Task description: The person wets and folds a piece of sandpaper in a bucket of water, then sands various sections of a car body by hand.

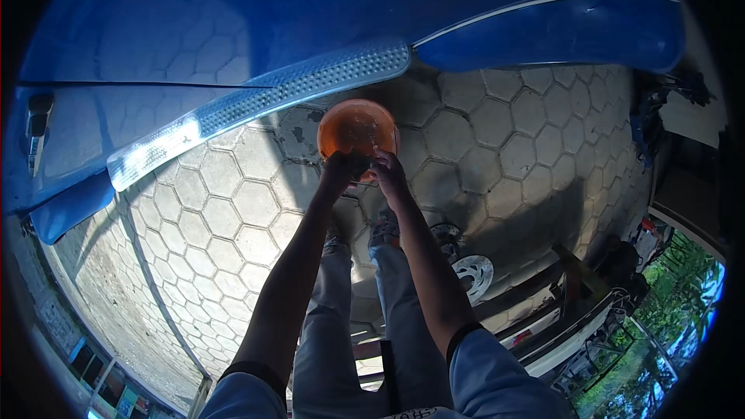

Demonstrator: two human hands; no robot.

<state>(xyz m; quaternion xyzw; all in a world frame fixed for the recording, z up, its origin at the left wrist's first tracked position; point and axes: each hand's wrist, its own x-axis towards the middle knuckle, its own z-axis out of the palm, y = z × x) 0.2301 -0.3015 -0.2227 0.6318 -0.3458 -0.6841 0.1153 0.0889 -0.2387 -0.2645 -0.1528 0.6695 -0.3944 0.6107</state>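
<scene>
With the view as my dial, the orange bucket (357, 126) stands just off the centre toward 12 o'clock, on hexagonal paving (473, 143). At its 6 o'clock rim, my left hand (337, 168) looks closed around a small dark piece (358, 164), too shaded to identify. My right hand (386, 170) meets it from the 3 o'clock side, fingers bent; I cannot tell whether they grip. A metal running board (299, 93) on the blue vehicle body (163, 12) lies toward 10 o'clock, a brake disc (473, 275) between 4 and 5. I judge the step in hand to be working this piece over the bucket; the next move calls for keeping it above the opening, both hands steady.
</scene>
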